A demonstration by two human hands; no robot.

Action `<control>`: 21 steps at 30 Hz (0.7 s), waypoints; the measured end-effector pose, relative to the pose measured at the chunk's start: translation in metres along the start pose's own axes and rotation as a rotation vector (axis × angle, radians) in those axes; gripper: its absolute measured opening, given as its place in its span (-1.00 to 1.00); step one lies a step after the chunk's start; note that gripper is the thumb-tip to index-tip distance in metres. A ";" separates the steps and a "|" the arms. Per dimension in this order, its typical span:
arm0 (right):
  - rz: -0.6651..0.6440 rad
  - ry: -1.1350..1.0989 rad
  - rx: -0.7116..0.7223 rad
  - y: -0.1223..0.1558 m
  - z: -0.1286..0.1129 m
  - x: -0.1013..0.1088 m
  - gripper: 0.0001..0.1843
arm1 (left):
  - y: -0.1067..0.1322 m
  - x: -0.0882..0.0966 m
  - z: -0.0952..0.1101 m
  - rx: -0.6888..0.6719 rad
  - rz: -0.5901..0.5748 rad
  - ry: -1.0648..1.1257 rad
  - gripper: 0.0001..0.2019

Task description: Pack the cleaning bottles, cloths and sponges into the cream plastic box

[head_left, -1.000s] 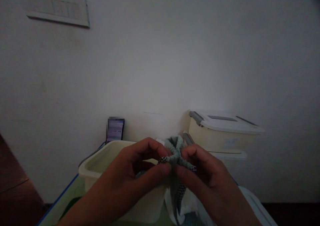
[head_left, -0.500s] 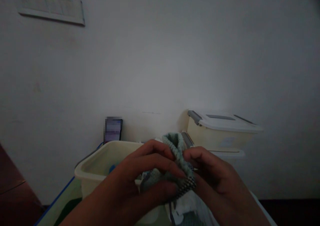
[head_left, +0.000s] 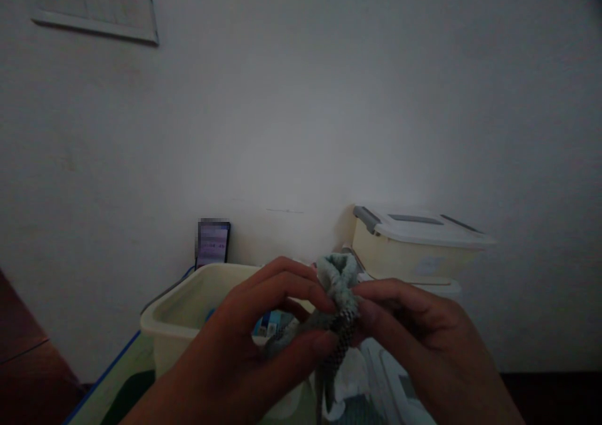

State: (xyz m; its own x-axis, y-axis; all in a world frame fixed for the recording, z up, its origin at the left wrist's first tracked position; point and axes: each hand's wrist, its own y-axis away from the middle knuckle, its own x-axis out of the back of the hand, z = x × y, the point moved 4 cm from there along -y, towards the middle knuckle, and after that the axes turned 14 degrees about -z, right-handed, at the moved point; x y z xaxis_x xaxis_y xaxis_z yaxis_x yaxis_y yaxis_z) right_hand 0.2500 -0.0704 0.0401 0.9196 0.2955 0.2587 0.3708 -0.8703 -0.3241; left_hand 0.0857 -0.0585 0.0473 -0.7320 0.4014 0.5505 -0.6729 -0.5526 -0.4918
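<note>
A pale green piece of fabric (head_left: 337, 274) with a dark-and-white checked band is bunched up in front of me, its top folded into a small loop. My left hand (head_left: 263, 325) pinches it from the left between thumb and fingers. From the other side, the fingertips and thumb of my right hand (head_left: 404, 325) close on its edge. Part of the fabric trails left behind my left thumb, and its full shape is hidden by my hands. Below it lies a white and grey-green item (head_left: 350, 375), mostly covered.
A cream bin (head_left: 176, 328) with blue things inside stands left on a green, blue-edged table (head_left: 101, 375). Behind it a phone (head_left: 214, 243) leans near the wall. At the right are stacked lidded storage boxes (head_left: 414, 256). A pale panel (head_left: 94, 8) hangs on the wall.
The fabric's top has been drawn together into a narrower, more upright loop, and the checked band now hangs steeper. My right hand has shifted slightly right, uncovering more below.
</note>
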 end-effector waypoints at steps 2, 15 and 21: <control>0.002 0.014 -0.012 0.000 0.000 0.000 -0.92 | 0.001 -0.002 0.003 -0.024 0.022 -0.086 -0.77; 0.132 0.203 0.021 0.004 -0.005 0.004 -0.94 | 0.000 0.001 0.010 -0.006 0.209 -0.429 -0.83; 0.129 0.187 0.081 0.001 -0.007 -0.001 -0.93 | 0.003 -0.007 0.005 -0.025 0.172 -0.351 -0.84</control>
State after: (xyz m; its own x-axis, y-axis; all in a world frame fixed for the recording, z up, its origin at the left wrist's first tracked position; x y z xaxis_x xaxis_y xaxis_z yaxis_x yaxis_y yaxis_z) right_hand 0.2484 -0.0745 0.0453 0.9229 0.0990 0.3720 0.2676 -0.8596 -0.4353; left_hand 0.0892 -0.0661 0.0454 -0.7560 0.0278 0.6540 -0.5495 -0.5699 -0.6110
